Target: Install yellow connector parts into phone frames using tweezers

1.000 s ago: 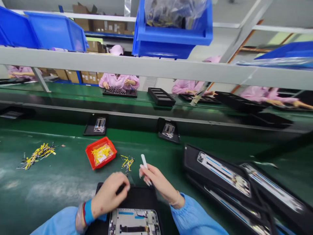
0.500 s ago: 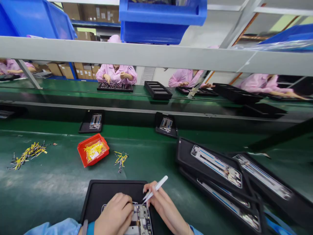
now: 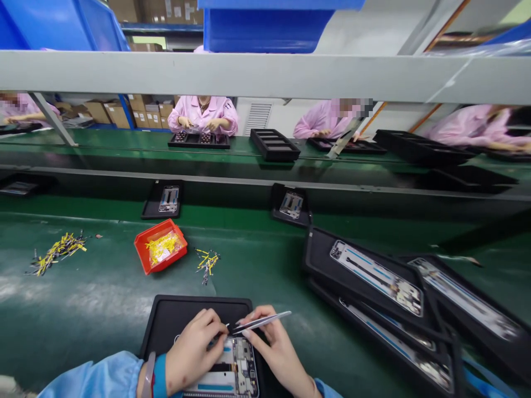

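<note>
A partly assembled phone [image 3: 224, 381], with its circuit board showing, lies in a black tray [image 3: 194, 304] in front of me. My right hand [image 3: 276, 348] grips white tweezers [image 3: 271, 319] between thumb and fingers, their dark tips pointing left, just above the phone's top edge. Over the left part of the phone, my left hand [image 3: 194, 351] is closed in a pinch close to those tips. A tiny pale end shows at its fingertips, too small to name. The left hand hides part of the phone.
A red bin [image 3: 161, 265] of yellow strips stands beyond the tray. Small yellow-and-black strips lie in a left pile [image 3: 60, 251] and a smaller pile [image 3: 206, 262]. Stacked black trays [image 3: 315, 254] with phone frames stand at right. Co-workers in pink sit across the conveyor [image 3: 232, 218].
The tweezers have swung lower and flatter, their tips moving left toward my left hand. My left hand has shifted slightly up, uncovering more of the phone. The camera view has shifted a little.
</note>
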Demonstrator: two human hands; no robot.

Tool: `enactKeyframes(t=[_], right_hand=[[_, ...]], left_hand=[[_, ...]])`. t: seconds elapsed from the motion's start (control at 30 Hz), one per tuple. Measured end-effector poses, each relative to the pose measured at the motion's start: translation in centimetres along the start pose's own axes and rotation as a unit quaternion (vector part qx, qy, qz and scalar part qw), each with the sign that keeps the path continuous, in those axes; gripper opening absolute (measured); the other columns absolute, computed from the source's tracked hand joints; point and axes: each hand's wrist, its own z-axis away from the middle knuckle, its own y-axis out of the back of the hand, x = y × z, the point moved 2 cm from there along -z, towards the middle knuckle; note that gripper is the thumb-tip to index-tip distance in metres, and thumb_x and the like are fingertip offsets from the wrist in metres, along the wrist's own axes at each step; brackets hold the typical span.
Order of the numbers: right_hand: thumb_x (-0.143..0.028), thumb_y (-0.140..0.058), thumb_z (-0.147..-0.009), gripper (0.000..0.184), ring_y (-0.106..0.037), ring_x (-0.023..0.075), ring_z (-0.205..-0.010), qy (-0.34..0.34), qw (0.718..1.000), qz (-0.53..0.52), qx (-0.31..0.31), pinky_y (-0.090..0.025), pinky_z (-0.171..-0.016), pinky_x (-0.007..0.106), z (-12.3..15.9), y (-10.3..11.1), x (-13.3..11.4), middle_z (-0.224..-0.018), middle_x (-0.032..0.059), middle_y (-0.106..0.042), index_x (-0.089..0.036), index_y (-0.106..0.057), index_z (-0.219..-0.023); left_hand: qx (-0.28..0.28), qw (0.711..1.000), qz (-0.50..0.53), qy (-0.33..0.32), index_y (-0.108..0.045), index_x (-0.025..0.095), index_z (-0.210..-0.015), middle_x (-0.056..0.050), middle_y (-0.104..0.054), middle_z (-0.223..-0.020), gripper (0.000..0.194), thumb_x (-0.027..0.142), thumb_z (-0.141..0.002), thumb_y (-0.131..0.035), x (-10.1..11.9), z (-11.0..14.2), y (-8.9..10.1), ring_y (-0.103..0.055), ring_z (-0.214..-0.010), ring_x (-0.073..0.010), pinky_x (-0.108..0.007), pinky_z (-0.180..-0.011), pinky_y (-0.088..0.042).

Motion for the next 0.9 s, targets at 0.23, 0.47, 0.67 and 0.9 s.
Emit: enactKeyframes(t=[0.23,0.47,0.67,0.9], right_hand=[[-0.05,-0.062,-0.087,0.028,-0.065,0.0206,-0.077,0.047,0.996,0.081,-0.003,-0.053,-0.073,0.032,0.39,-0.2,0.12,-0.079,0.0032,-0.064,-0.023,-0.054,-0.083],[-0.05,-0.059,-0.089,0.028,-0.064,0.0215,-0.075,0.059,0.992,0.112,-0.008,-0.053,-0.071,0.033,0.51,-0.35,-0.1,-0.077,0.0045,-0.064,-0.023,-0.054,-0.082],[-0.043,-0.055,-0.093,0.023,-0.064,0.021,-0.073,0.096,0.984,0.149,-0.021,-0.052,-0.069,0.031,0.59,-0.54,-0.43,-0.077,0.0048,-0.064,-0.022,-0.055,-0.083],[-0.036,-0.049,-0.097,0.017,-0.064,0.02,-0.074,0.151,0.97,0.19,-0.02,-0.051,-0.069,0.03,0.9,-1.02,-0.74,-0.077,0.004,-0.063,-0.024,-0.053,-0.086]], left_hand=[[-0.002,1.0,0.0,0.006,-0.06,0.019,-0.084,-0.001,-0.055,-0.078,0.018,0.005,-0.082,-0.049,0.02,-0.1,-0.09,-0.054,-0.073,-0.0156,-0.025,-0.068,-0.047],[-0.019,1.0,-0.018,-0.002,-0.058,0.019,-0.084,-0.002,-0.055,-0.081,0.017,0.004,-0.082,-0.051,0.27,0.0,0.08,-0.054,-0.075,-0.0157,-0.025,-0.068,-0.047],[-0.027,0.999,-0.036,-0.011,-0.057,0.018,-0.084,-0.001,-0.055,-0.081,0.017,0.003,-0.08,-0.053,0.5,-0.07,0.18,-0.054,-0.075,-0.0158,-0.025,-0.068,-0.047],[0.001,0.994,-0.074,-0.079,-0.059,0.02,-0.085,-0.002,-0.061,-0.083,0.018,0.005,-0.085,-0.049,0.55,0.17,0.38,-0.056,-0.073,-0.0151,-0.023,-0.066,-0.048]])
